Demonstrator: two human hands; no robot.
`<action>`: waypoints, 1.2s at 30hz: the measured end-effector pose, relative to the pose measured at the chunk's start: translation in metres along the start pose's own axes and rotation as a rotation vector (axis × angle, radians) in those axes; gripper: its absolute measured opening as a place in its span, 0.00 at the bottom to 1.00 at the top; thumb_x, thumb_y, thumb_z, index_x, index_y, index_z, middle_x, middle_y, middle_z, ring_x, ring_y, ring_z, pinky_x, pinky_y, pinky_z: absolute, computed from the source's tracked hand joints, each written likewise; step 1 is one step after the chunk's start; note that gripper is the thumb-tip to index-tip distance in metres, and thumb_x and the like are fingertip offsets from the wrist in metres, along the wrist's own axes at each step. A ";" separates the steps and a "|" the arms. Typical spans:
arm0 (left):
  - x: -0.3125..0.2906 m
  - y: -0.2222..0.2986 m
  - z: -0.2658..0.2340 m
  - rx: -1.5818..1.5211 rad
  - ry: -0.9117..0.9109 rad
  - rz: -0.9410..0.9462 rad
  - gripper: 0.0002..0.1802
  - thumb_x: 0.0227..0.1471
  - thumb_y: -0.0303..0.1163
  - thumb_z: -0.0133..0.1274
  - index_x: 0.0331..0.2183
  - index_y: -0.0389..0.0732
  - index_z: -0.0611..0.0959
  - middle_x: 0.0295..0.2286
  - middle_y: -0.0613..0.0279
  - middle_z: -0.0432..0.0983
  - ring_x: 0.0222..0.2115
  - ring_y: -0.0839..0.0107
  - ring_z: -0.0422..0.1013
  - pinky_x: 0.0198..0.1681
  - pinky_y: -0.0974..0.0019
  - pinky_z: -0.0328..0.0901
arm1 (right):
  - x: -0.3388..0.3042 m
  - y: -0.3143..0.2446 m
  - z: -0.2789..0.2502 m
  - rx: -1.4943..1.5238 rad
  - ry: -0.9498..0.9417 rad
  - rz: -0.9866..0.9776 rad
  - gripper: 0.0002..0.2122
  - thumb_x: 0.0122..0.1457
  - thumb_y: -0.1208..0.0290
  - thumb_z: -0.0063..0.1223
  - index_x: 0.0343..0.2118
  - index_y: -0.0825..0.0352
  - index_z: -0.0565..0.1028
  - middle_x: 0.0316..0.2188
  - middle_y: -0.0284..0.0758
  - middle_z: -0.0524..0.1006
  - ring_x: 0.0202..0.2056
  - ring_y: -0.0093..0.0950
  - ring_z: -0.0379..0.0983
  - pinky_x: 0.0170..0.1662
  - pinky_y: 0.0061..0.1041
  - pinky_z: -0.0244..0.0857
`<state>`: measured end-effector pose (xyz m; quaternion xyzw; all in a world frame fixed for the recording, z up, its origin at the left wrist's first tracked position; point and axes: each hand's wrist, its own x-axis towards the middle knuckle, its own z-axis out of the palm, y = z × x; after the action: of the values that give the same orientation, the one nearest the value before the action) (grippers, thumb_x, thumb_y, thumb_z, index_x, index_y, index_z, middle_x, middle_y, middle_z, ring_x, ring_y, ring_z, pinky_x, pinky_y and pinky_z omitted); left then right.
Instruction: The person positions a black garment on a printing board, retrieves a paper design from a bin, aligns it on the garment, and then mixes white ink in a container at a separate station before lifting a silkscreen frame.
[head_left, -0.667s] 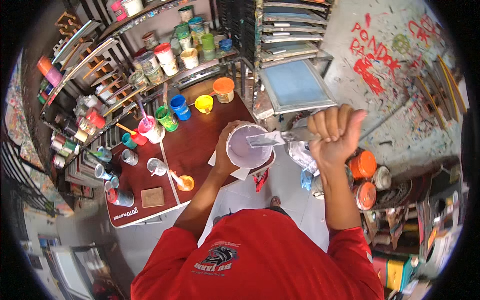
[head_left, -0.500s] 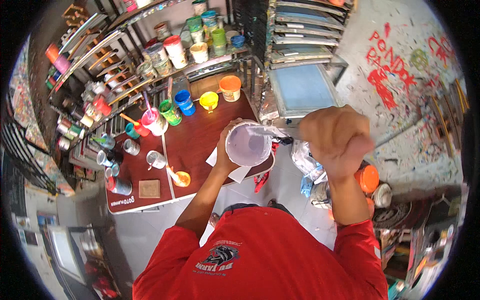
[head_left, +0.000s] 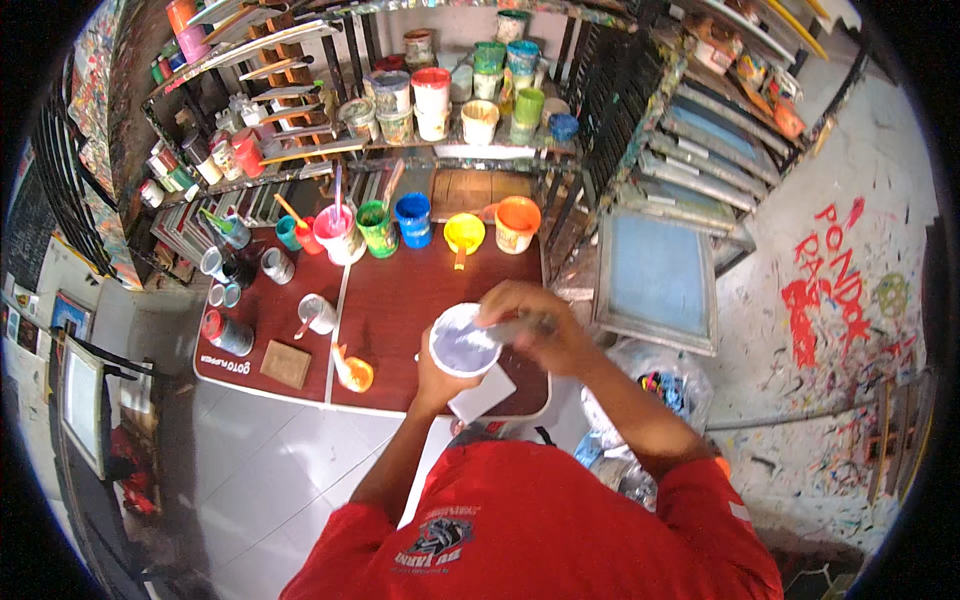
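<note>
A white plastic tub (head_left: 434, 346) with pale lavender paint (head_left: 460, 352) in it is held over the front of the table. My left hand (head_left: 436, 386) is closed round its near left side, and the mouth of the tub faces up. At the tub's right rim, my right hand (head_left: 538, 318) grips a flat stirring tool (head_left: 497, 333), smeared by motion; its exact kind is unclear. The tool's paint-coated end reaches over the opening. Below the tub, a white card (head_left: 485, 394) lies on the table edge.
Open paint pots line the dark red table (head_left: 395, 300), among them a blue pot (head_left: 412, 222), a yellow pot (head_left: 464, 232) and an orange pot (head_left: 517, 224). A small orange cup (head_left: 356, 376) stands left of my hands. Framed screens (head_left: 655, 275) are racked at right, above plastic bags (head_left: 660, 385).
My right hand has come down and left, bringing the tool to the tub's rim. The tub sits slightly lower and left in the picture. The whole view has turned.
</note>
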<state>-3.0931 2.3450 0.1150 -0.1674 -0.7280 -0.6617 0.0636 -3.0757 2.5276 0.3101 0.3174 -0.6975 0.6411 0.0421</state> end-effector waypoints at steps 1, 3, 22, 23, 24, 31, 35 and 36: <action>-0.003 -0.008 -0.004 -0.110 0.053 -0.089 0.54 0.20 0.35 0.74 0.51 0.35 0.64 0.45 0.51 0.70 0.47 0.62 0.69 0.51 0.59 0.65 | 0.004 0.008 0.000 -0.089 -0.069 0.000 0.21 0.56 0.59 0.56 0.47 0.69 0.71 0.49 0.41 0.71 0.53 0.34 0.66 0.58 0.33 0.56; -0.012 -0.043 -0.016 -0.164 0.070 -0.150 0.53 0.22 0.35 0.73 0.51 0.35 0.63 0.45 0.51 0.71 0.47 0.62 0.69 0.51 0.59 0.65 | 0.007 0.014 0.000 -0.190 -0.097 0.115 0.34 0.53 0.43 0.55 0.54 0.68 0.67 0.54 0.43 0.67 0.58 0.35 0.61 0.60 0.35 0.53; -0.018 -0.128 0.008 0.062 0.601 -0.406 0.47 0.21 0.33 0.70 0.48 0.37 0.68 0.44 0.54 0.70 0.45 0.60 0.69 0.52 0.56 0.61 | 0.343 0.338 -0.446 -1.010 0.222 0.264 0.10 0.52 0.65 0.57 0.34 0.64 0.80 0.32 0.39 0.80 0.34 0.33 0.78 0.39 0.31 0.68; -0.018 -0.131 0.011 0.040 0.582 -0.473 0.47 0.23 0.31 0.70 0.49 0.37 0.66 0.44 0.53 0.70 0.45 0.60 0.69 0.53 0.56 0.60 | 0.361 0.351 -0.459 -1.061 0.177 0.293 0.10 0.53 0.64 0.56 0.34 0.63 0.80 0.32 0.39 0.80 0.35 0.34 0.78 0.40 0.32 0.69; -0.025 -0.139 0.013 0.227 0.509 -0.517 0.45 0.26 0.30 0.68 0.49 0.37 0.65 0.44 0.54 0.72 0.45 0.62 0.70 0.53 0.57 0.61 | 0.376 0.369 -0.466 -1.105 0.127 0.324 0.10 0.53 0.63 0.56 0.34 0.62 0.80 0.33 0.39 0.80 0.35 0.35 0.77 0.40 0.33 0.69; -0.056 -0.150 0.043 0.241 0.800 -0.714 0.44 0.33 0.34 0.71 0.51 0.32 0.68 0.46 0.54 0.71 0.48 0.63 0.67 0.54 0.58 0.62 | 0.439 0.469 -0.474 -1.123 -0.112 0.477 0.13 0.57 0.60 0.50 0.38 0.60 0.80 0.38 0.45 0.79 0.40 0.41 0.76 0.46 0.35 0.67; -0.051 -0.159 0.042 0.268 0.865 -0.688 0.47 0.33 0.39 0.70 0.53 0.32 0.66 0.47 0.54 0.70 0.49 0.62 0.67 0.55 0.58 0.61 | 0.451 0.545 -0.519 -1.390 -0.221 0.550 0.15 0.59 0.57 0.47 0.44 0.57 0.78 0.45 0.37 0.77 0.47 0.37 0.73 0.51 0.37 0.65; -0.045 -0.157 0.044 0.242 0.893 -0.669 0.46 0.33 0.39 0.70 0.52 0.33 0.68 0.46 0.55 0.71 0.48 0.63 0.68 0.54 0.59 0.62 | 0.453 0.538 -0.513 -1.381 -0.267 0.631 0.16 0.59 0.56 0.46 0.45 0.58 0.77 0.47 0.38 0.76 0.48 0.38 0.73 0.52 0.38 0.65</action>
<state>-3.0963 2.3699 -0.0518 0.3767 -0.7145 -0.5643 0.1710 -3.8816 2.8111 0.1435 0.0800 -0.9960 -0.0018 -0.0386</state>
